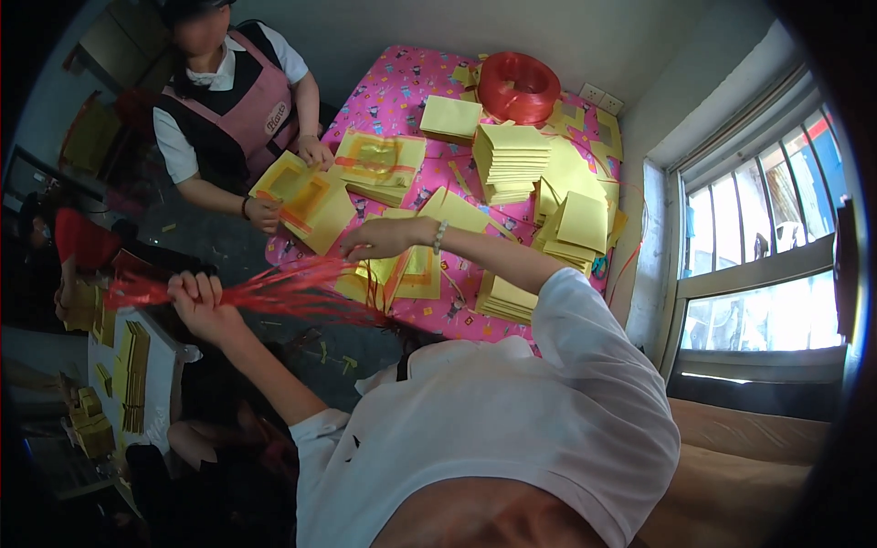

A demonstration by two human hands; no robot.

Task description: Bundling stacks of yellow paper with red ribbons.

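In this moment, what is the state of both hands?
Left hand: closed around red strands.
Right hand: near the strands; grip cannot be told.

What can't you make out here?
All in the head view:
Red strips inside the left grip: hidden by its fingers.
Palm side of the right grip: hidden by the back of the hand.
Co-worker's head: cut off by the upper edge.
Scene beyond the window: partly lost in glare.

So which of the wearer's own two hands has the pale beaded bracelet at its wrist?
The right hand, extended over the pink tablecloth, has the bracelet; the left hand, closed around the red strands, shows a bare wrist.
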